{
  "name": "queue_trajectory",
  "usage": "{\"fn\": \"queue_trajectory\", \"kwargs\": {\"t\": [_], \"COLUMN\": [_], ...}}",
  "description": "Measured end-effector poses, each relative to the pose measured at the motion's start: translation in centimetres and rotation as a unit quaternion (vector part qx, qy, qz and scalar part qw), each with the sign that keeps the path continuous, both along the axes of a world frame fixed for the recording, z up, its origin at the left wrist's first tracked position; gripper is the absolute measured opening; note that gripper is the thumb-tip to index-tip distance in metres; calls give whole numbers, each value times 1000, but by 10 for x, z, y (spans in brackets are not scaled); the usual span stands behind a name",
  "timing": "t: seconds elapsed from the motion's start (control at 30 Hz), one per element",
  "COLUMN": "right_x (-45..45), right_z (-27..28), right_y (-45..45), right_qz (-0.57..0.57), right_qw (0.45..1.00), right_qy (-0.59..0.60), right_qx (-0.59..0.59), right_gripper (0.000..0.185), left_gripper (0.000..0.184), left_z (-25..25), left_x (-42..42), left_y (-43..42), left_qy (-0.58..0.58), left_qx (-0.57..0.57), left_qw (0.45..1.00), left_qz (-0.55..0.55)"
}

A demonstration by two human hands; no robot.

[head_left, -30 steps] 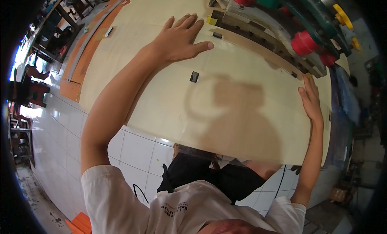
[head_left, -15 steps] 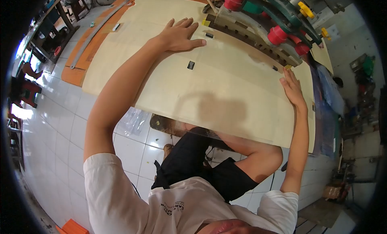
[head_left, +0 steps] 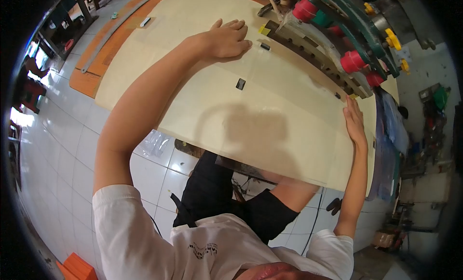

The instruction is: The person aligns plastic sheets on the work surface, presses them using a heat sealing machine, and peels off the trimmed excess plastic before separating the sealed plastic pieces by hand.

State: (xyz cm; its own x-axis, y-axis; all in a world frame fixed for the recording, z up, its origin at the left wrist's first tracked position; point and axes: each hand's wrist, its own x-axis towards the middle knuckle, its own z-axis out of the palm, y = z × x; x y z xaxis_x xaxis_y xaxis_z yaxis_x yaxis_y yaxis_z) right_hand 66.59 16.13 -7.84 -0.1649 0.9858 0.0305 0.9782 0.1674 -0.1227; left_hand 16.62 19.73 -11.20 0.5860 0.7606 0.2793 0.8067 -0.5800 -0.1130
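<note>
A broad cream sheet (head_left: 202, 104) with a clear, glossy layer at its front edge lies in front of me. My left hand (head_left: 227, 40) rests flat on its far part, fingers stretched and holding nothing. Near the machine bar's right end, my right hand (head_left: 355, 121) lies on the sheet with fingers extended forward. Between the hands runs a long slotted bar (head_left: 313, 55) along the sheet's far side. Small dark pieces, one by my left hand (head_left: 265, 47) and one mid-sheet (head_left: 240, 84), sit on the surface.
Behind the bar stands a green machine frame (head_left: 359, 34) with red cylinders (head_left: 353, 62) and yellow knobs (head_left: 393, 39). An orange board (head_left: 87, 82) carries a metal strip (head_left: 103, 43) at left. Clear plastic (head_left: 154, 144) shows below the sheet's front edge. Clutter lines the right wall.
The view has shifted, so the machine appears farther right and lower. My left thumb is closer to its fingers. My legs have moved; both hands stay flat on the sheet.
</note>
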Motion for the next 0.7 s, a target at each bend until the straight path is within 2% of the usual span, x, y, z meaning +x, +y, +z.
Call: {"fn": "queue_trajectory", "kwargs": {"t": [0.07,0.1,0.17,0.27,0.57,0.7], "right_x": [3,6,9,4,9,9], "right_z": [-2,-3,-4,-2,-6,-7], "right_y": [2,4,5,3,4,4], "right_qz": [10,10,24,12,15,14], "right_qw": [1000,1000,999,1000,1000,1000], "right_qy": [18,19,21,23,26,20], "right_qx": [7,3,9,3,6,6], "right_gripper": [64,64,66,68,70,74], "left_gripper": [39,39,52,61,60,65], "left_z": [-6,-7,-5,4,3,23], "left_x": [3,6,12,16,14,10], "left_y": [1,1,-6,-11,-11,-12], "left_qy": [-77,-76,-123,-94,-136,-113], "left_qx": [10,6,-29,-71,-47,-124], "left_qw": [996,997,987,985,980,978], "left_qz": [34,34,97,128,135,125]}}
